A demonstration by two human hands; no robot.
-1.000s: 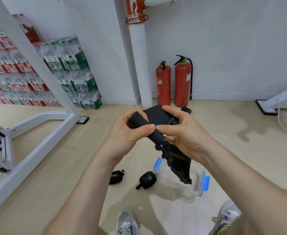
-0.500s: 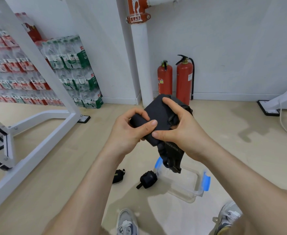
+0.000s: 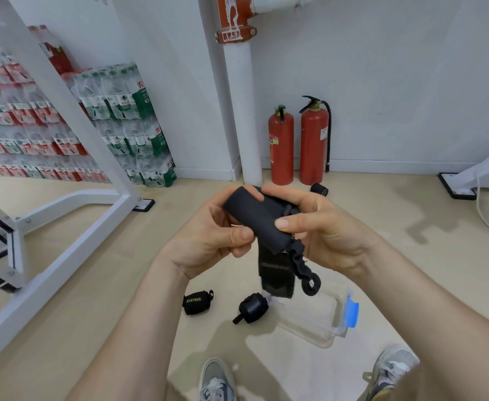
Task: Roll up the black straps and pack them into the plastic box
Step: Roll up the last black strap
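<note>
Hanging above the floor, the half-rolled black strap [image 3: 254, 218] is gripped by the left hand [image 3: 208, 241], curled round one end, and pinched by the right hand [image 3: 321, 227] at the other. Its loose tail dangles over the clear plastic box [image 3: 306, 331]. A rolled strap marked XUEYING [image 3: 197, 302] and a plain rolled strap [image 3: 253, 308] lie just left of the box, and a third roll [image 3: 319, 189] lies by two red fire extinguishers [image 3: 314, 146].
</note>
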